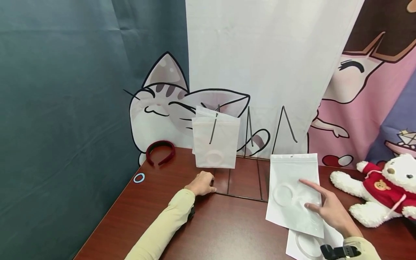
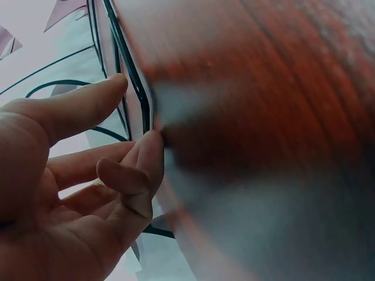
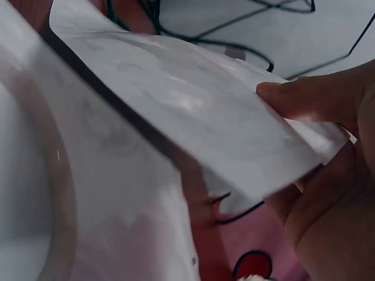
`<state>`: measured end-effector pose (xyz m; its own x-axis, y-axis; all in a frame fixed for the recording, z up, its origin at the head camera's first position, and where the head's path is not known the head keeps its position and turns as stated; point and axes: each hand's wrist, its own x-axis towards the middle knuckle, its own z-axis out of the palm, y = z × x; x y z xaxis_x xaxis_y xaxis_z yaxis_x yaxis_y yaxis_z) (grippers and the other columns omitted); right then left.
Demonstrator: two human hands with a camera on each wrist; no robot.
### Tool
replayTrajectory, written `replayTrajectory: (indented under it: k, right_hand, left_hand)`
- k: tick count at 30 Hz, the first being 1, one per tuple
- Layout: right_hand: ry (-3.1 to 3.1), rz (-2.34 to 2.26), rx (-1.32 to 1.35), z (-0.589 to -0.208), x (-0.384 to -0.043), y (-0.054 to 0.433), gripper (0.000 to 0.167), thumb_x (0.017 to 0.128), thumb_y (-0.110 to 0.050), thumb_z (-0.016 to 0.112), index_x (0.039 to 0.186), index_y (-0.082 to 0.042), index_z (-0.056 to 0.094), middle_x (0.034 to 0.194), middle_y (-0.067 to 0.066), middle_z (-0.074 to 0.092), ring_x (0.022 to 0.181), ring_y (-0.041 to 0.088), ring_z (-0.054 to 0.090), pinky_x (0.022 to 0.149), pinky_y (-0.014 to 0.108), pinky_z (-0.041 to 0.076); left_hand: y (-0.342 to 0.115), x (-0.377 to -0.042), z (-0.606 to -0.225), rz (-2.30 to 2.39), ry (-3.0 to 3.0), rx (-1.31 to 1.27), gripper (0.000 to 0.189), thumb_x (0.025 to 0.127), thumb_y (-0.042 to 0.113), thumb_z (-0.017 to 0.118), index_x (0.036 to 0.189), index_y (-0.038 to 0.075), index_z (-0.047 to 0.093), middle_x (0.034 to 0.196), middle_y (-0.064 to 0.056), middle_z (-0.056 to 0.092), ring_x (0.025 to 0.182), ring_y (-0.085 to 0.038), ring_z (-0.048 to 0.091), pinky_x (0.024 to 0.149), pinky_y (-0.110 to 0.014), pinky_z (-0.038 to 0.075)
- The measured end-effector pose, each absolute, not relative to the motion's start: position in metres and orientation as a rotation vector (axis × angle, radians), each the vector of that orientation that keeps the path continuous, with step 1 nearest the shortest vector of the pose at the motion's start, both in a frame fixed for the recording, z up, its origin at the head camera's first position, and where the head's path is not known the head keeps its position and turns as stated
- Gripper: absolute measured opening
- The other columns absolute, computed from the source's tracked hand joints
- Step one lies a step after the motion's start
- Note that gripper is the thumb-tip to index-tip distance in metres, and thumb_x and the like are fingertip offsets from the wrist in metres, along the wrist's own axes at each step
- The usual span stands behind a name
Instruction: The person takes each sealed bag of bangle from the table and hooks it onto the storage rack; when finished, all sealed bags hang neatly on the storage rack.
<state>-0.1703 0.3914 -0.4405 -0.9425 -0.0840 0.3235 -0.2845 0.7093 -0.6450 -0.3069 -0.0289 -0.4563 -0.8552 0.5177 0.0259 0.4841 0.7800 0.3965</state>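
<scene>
"What do the fingers have?"

"The right hand (image 1: 331, 207) pinches a white pouch (image 1: 290, 191) by its right side. In the right wrist view the thumb is on the face and other fingers are underneath, closed to about the pouch's thickness. The index finger stretches across the face."

"And the left hand (image 1: 201, 184)?"

"Its fingers bend at the near left corner of the wire rack (image 1: 246, 197), thumb close against the wire. How firmly it grips, I can't tell."

"How would you handle that pouch well?"

"It looks thin and puckers near the thumb, so I'd judge a light pinch best, with the far edge flat. I'd leave the hole (image 1: 291, 156) in that edge clear of the fingers, and let the left hand steady the rack, which could slide if nudged."

"Where exactly does the pouch lie?"

"Mostly left of the right hand, its far edge beyond the index fingertip. That edge shows just on the near side of the right hook (image 1: 290, 126); I can't tell whether they touch. On the near side, 1 loose pouch (image 1: 307, 249) lies on the table (image 1: 208, 224), partly hidden by it. At least 2 hanging pouches (image 1: 221, 144) are on the left hook (image 1: 213, 130), well apart."
</scene>
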Motion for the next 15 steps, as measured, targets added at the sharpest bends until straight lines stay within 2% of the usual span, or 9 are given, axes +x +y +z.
replayTrajectory:
  k: [2, 4, 7, 8, 10, 13, 15]
  right_hand:
    - [-2.596, 1.081, 0.38, -0.437, -0.167, 0.386, 0.082, 0.074, 0.009, 0.086, 0.15, -0.007, 0.059, 0.144, -0.027, 0.055, 0.127, -0.029, 0.036, 0.095, -0.002, 0.03]
    - [-2.544, 1.088, 0.467, -0.434, -0.164, 0.38, 0.083, 0.072, 0.014, 0.085, 0.149, -0.005, 0.059, 0.142, -0.037, 0.051, 0.13, -0.027, 0.038, 0.098, -0.002, 0.029]
    - [-2.477, 1.072, 0.565, -0.427, -0.158, 0.369, 0.084, 0.07, 0.019, 0.083, 0.148, -0.003, 0.06, 0.144, -0.036, 0.052, 0.124, -0.021, 0.047, 0.095, 0.0, 0.032]
    - [-2.459, 1.069, 0.585, -0.425, -0.156, 0.365, 0.085, 0.069, 0.019, 0.083, 0.148, -0.003, 0.06, 0.142, -0.035, 0.054, 0.111, -0.021, 0.051, 0.089, 0.0, 0.034]
    - [-2.436, 1.069, 0.622, -0.42, -0.153, 0.357, 0.086, 0.069, 0.021, 0.083, 0.148, -0.003, 0.059, 0.143, -0.032, 0.056, 0.11, -0.019, 0.053, 0.089, 0.001, 0.036]
    - [-2.401, 1.099, 0.691, -0.414, -0.15, 0.347, 0.088, 0.067, 0.025, 0.082, 0.149, 0.0, 0.058, 0.146, -0.027, 0.057, 0.119, -0.016, 0.056, 0.095, 0.001, 0.037]
    - [-2.374, 1.121, 0.75, -0.411, -0.148, 0.342, 0.089, 0.066, 0.028, 0.08, 0.148, 0.003, 0.057, 0.151, -0.022, 0.057, 0.14, -0.012, 0.046, 0.108, 0.004, 0.034]
  left_hand:
    - [-0.029, -0.307, -0.458, 0.592, 2.894, 0.803, 0.021, 0.09, 0.017, 0.085, 0.096, -0.001, 0.076, 0.07, 0.0, 0.058, 0.073, -0.016, 0.057, 0.073, -0.034, 0.054]
    - [-0.028, -0.307, -0.459, 0.589, 2.897, 0.795, 0.021, 0.09, 0.017, 0.085, 0.096, -0.001, 0.076, 0.071, 0.0, 0.059, 0.073, -0.016, 0.057, 0.072, -0.033, 0.054]
    - [-0.028, -0.306, -0.46, 0.603, 2.896, 0.802, 0.019, 0.091, 0.016, 0.085, 0.093, 0.0, 0.075, 0.071, 0.0, 0.058, 0.07, -0.015, 0.056, 0.069, -0.031, 0.051]
    - [-0.029, -0.307, -0.46, 0.605, 2.896, 0.81, 0.019, 0.09, 0.016, 0.085, 0.09, 0.001, 0.074, 0.07, 0.001, 0.057, 0.069, -0.015, 0.055, 0.068, -0.031, 0.05]
    - [-0.029, -0.307, -0.46, 0.607, 2.899, 0.827, 0.02, 0.09, 0.016, 0.086, 0.085, 0.002, 0.072, 0.068, 0.001, 0.055, 0.067, -0.014, 0.053, 0.065, -0.03, 0.048]
    - [-0.03, -0.307, -0.459, 0.583, 2.9, 0.849, 0.024, 0.089, 0.018, 0.086, 0.079, 0.005, 0.068, 0.069, 0.002, 0.053, 0.067, -0.014, 0.051, 0.064, -0.03, 0.047]
    - [-0.031, -0.307, -0.459, 0.565, 2.899, 0.857, 0.027, 0.089, 0.019, 0.087, 0.077, 0.006, 0.067, 0.069, 0.001, 0.053, 0.068, -0.015, 0.052, 0.065, -0.03, 0.047]
